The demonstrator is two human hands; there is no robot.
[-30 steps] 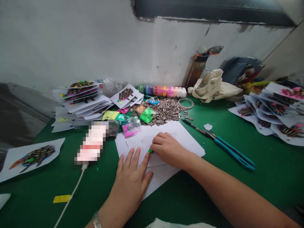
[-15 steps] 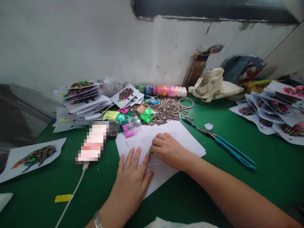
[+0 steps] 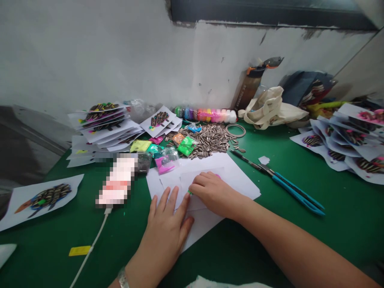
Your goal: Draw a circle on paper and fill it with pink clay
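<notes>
My left hand [image 3: 166,232] lies flat with fingers spread on the white paper [image 3: 237,172], holding nothing. Its index fingertip touches a small bit of green clay [image 3: 190,192]. From the right, my right hand [image 3: 211,194] bends over the sheets with its fingers closed around that green bit; its thumb is hidden. A spot of pink [image 3: 218,175] peeks out just behind the right knuckles. Smaller sheets are layered on the larger one. Past the paper lie bags of coloured clay, among them a bright green bag [image 3: 186,146] and a pink bag [image 3: 164,165].
Striped sunflower seeds [image 3: 210,138] are heaped behind the paper, near a tape ring [image 3: 235,131]. Blue-handled tweezers [image 3: 295,192] lie right. Seed-picture cards stack at left [image 3: 111,130] and right [image 3: 345,136]. A pixelated phone-like object [image 3: 118,180] trails a white cable [image 3: 97,236].
My right hand has shifted and flattened slightly over the green clay, and a pink spot now shows behind its knuckles. My left hand stays in place.
</notes>
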